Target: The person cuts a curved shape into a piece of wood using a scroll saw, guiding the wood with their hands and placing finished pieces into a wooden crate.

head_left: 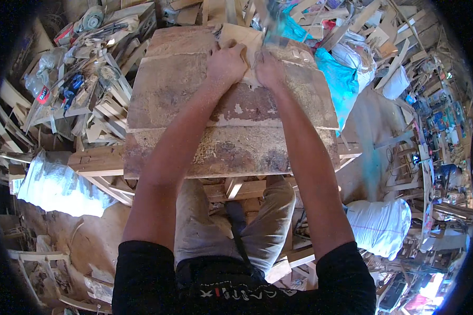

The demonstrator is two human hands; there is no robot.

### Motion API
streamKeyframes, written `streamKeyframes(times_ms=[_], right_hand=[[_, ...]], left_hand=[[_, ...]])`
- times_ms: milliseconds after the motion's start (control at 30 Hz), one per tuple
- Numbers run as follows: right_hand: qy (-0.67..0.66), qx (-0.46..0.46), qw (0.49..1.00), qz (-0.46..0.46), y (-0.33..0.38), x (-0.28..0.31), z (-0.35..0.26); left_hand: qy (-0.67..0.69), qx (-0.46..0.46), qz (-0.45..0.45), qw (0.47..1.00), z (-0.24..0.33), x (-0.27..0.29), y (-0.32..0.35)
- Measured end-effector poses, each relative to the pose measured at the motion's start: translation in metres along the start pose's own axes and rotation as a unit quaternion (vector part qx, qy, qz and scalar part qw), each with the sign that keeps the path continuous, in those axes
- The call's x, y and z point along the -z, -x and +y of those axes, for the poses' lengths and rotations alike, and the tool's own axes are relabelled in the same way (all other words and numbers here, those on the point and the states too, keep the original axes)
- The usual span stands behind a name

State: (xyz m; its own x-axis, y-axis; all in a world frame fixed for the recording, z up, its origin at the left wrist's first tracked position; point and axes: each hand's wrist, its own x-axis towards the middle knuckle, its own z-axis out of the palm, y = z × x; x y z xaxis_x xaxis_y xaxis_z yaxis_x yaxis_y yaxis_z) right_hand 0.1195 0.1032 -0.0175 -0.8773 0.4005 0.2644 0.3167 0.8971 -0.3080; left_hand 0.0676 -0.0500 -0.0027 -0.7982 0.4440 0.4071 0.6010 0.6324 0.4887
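Both my arms reach forward over a worn wooden worktable [168, 84] strewn with sawdust. Near its far edge lies a pale, flat piece of wood [243, 35]. My left hand [227, 64] is closed on the near left part of this piece, fingers curled over it. My right hand [269, 69] presses against its right side, fingers closed and pointing away from me. A narrow upright strip [263, 38] stands just beyond my right hand; it is blurred, and I cannot make out what it is. My fingertips are partly hidden.
Left of the table, wood offcuts [108, 113] are heaped beside a blue-and-black power tool [72, 89] and a plastic bottle [39, 89]. A turquoise sheet [336, 79] hangs at the right edge. White sacks [378, 226] stand on the right, with more scrap wood behind.
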Motion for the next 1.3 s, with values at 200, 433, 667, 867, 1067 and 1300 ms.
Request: streamKeyframes(times_ms=[200, 433, 667, 867, 1067, 1300], right_hand=[[-0.027, 0.041, 0.993, 0.111, -0.005, -0.013, 0.006], [-0.033, -0.002, 0.999, 0.037, -0.003, -0.004, 0.001], [0.003, -0.021, 0.998, -0.061, -0.003, 0.012, -0.004], [-0.051, 0.015, 0.997, 0.062, -0.002, 0.001, 0.000], [-0.085, 0.023, 0.994, 0.061, -0.003, 0.002, -0.004], [0.065, 0.038, 0.996, -0.039, -0.009, 0.001, 0.002]], left_hand=[[-0.029, -0.034, 0.025, 0.999, -0.004, -0.007, -0.005], [-0.025, -0.023, 0.004, 0.999, -0.003, -0.005, -0.008], [0.008, -0.016, -0.005, 1.000, -0.006, -0.011, -0.012], [-0.042, -0.068, 0.056, 0.995, -0.010, -0.018, -0.014], [-0.066, -0.081, 0.082, 0.991, -0.012, -0.016, -0.014], [-0.074, -0.081, 0.087, 0.990, -0.009, -0.015, -0.014]])
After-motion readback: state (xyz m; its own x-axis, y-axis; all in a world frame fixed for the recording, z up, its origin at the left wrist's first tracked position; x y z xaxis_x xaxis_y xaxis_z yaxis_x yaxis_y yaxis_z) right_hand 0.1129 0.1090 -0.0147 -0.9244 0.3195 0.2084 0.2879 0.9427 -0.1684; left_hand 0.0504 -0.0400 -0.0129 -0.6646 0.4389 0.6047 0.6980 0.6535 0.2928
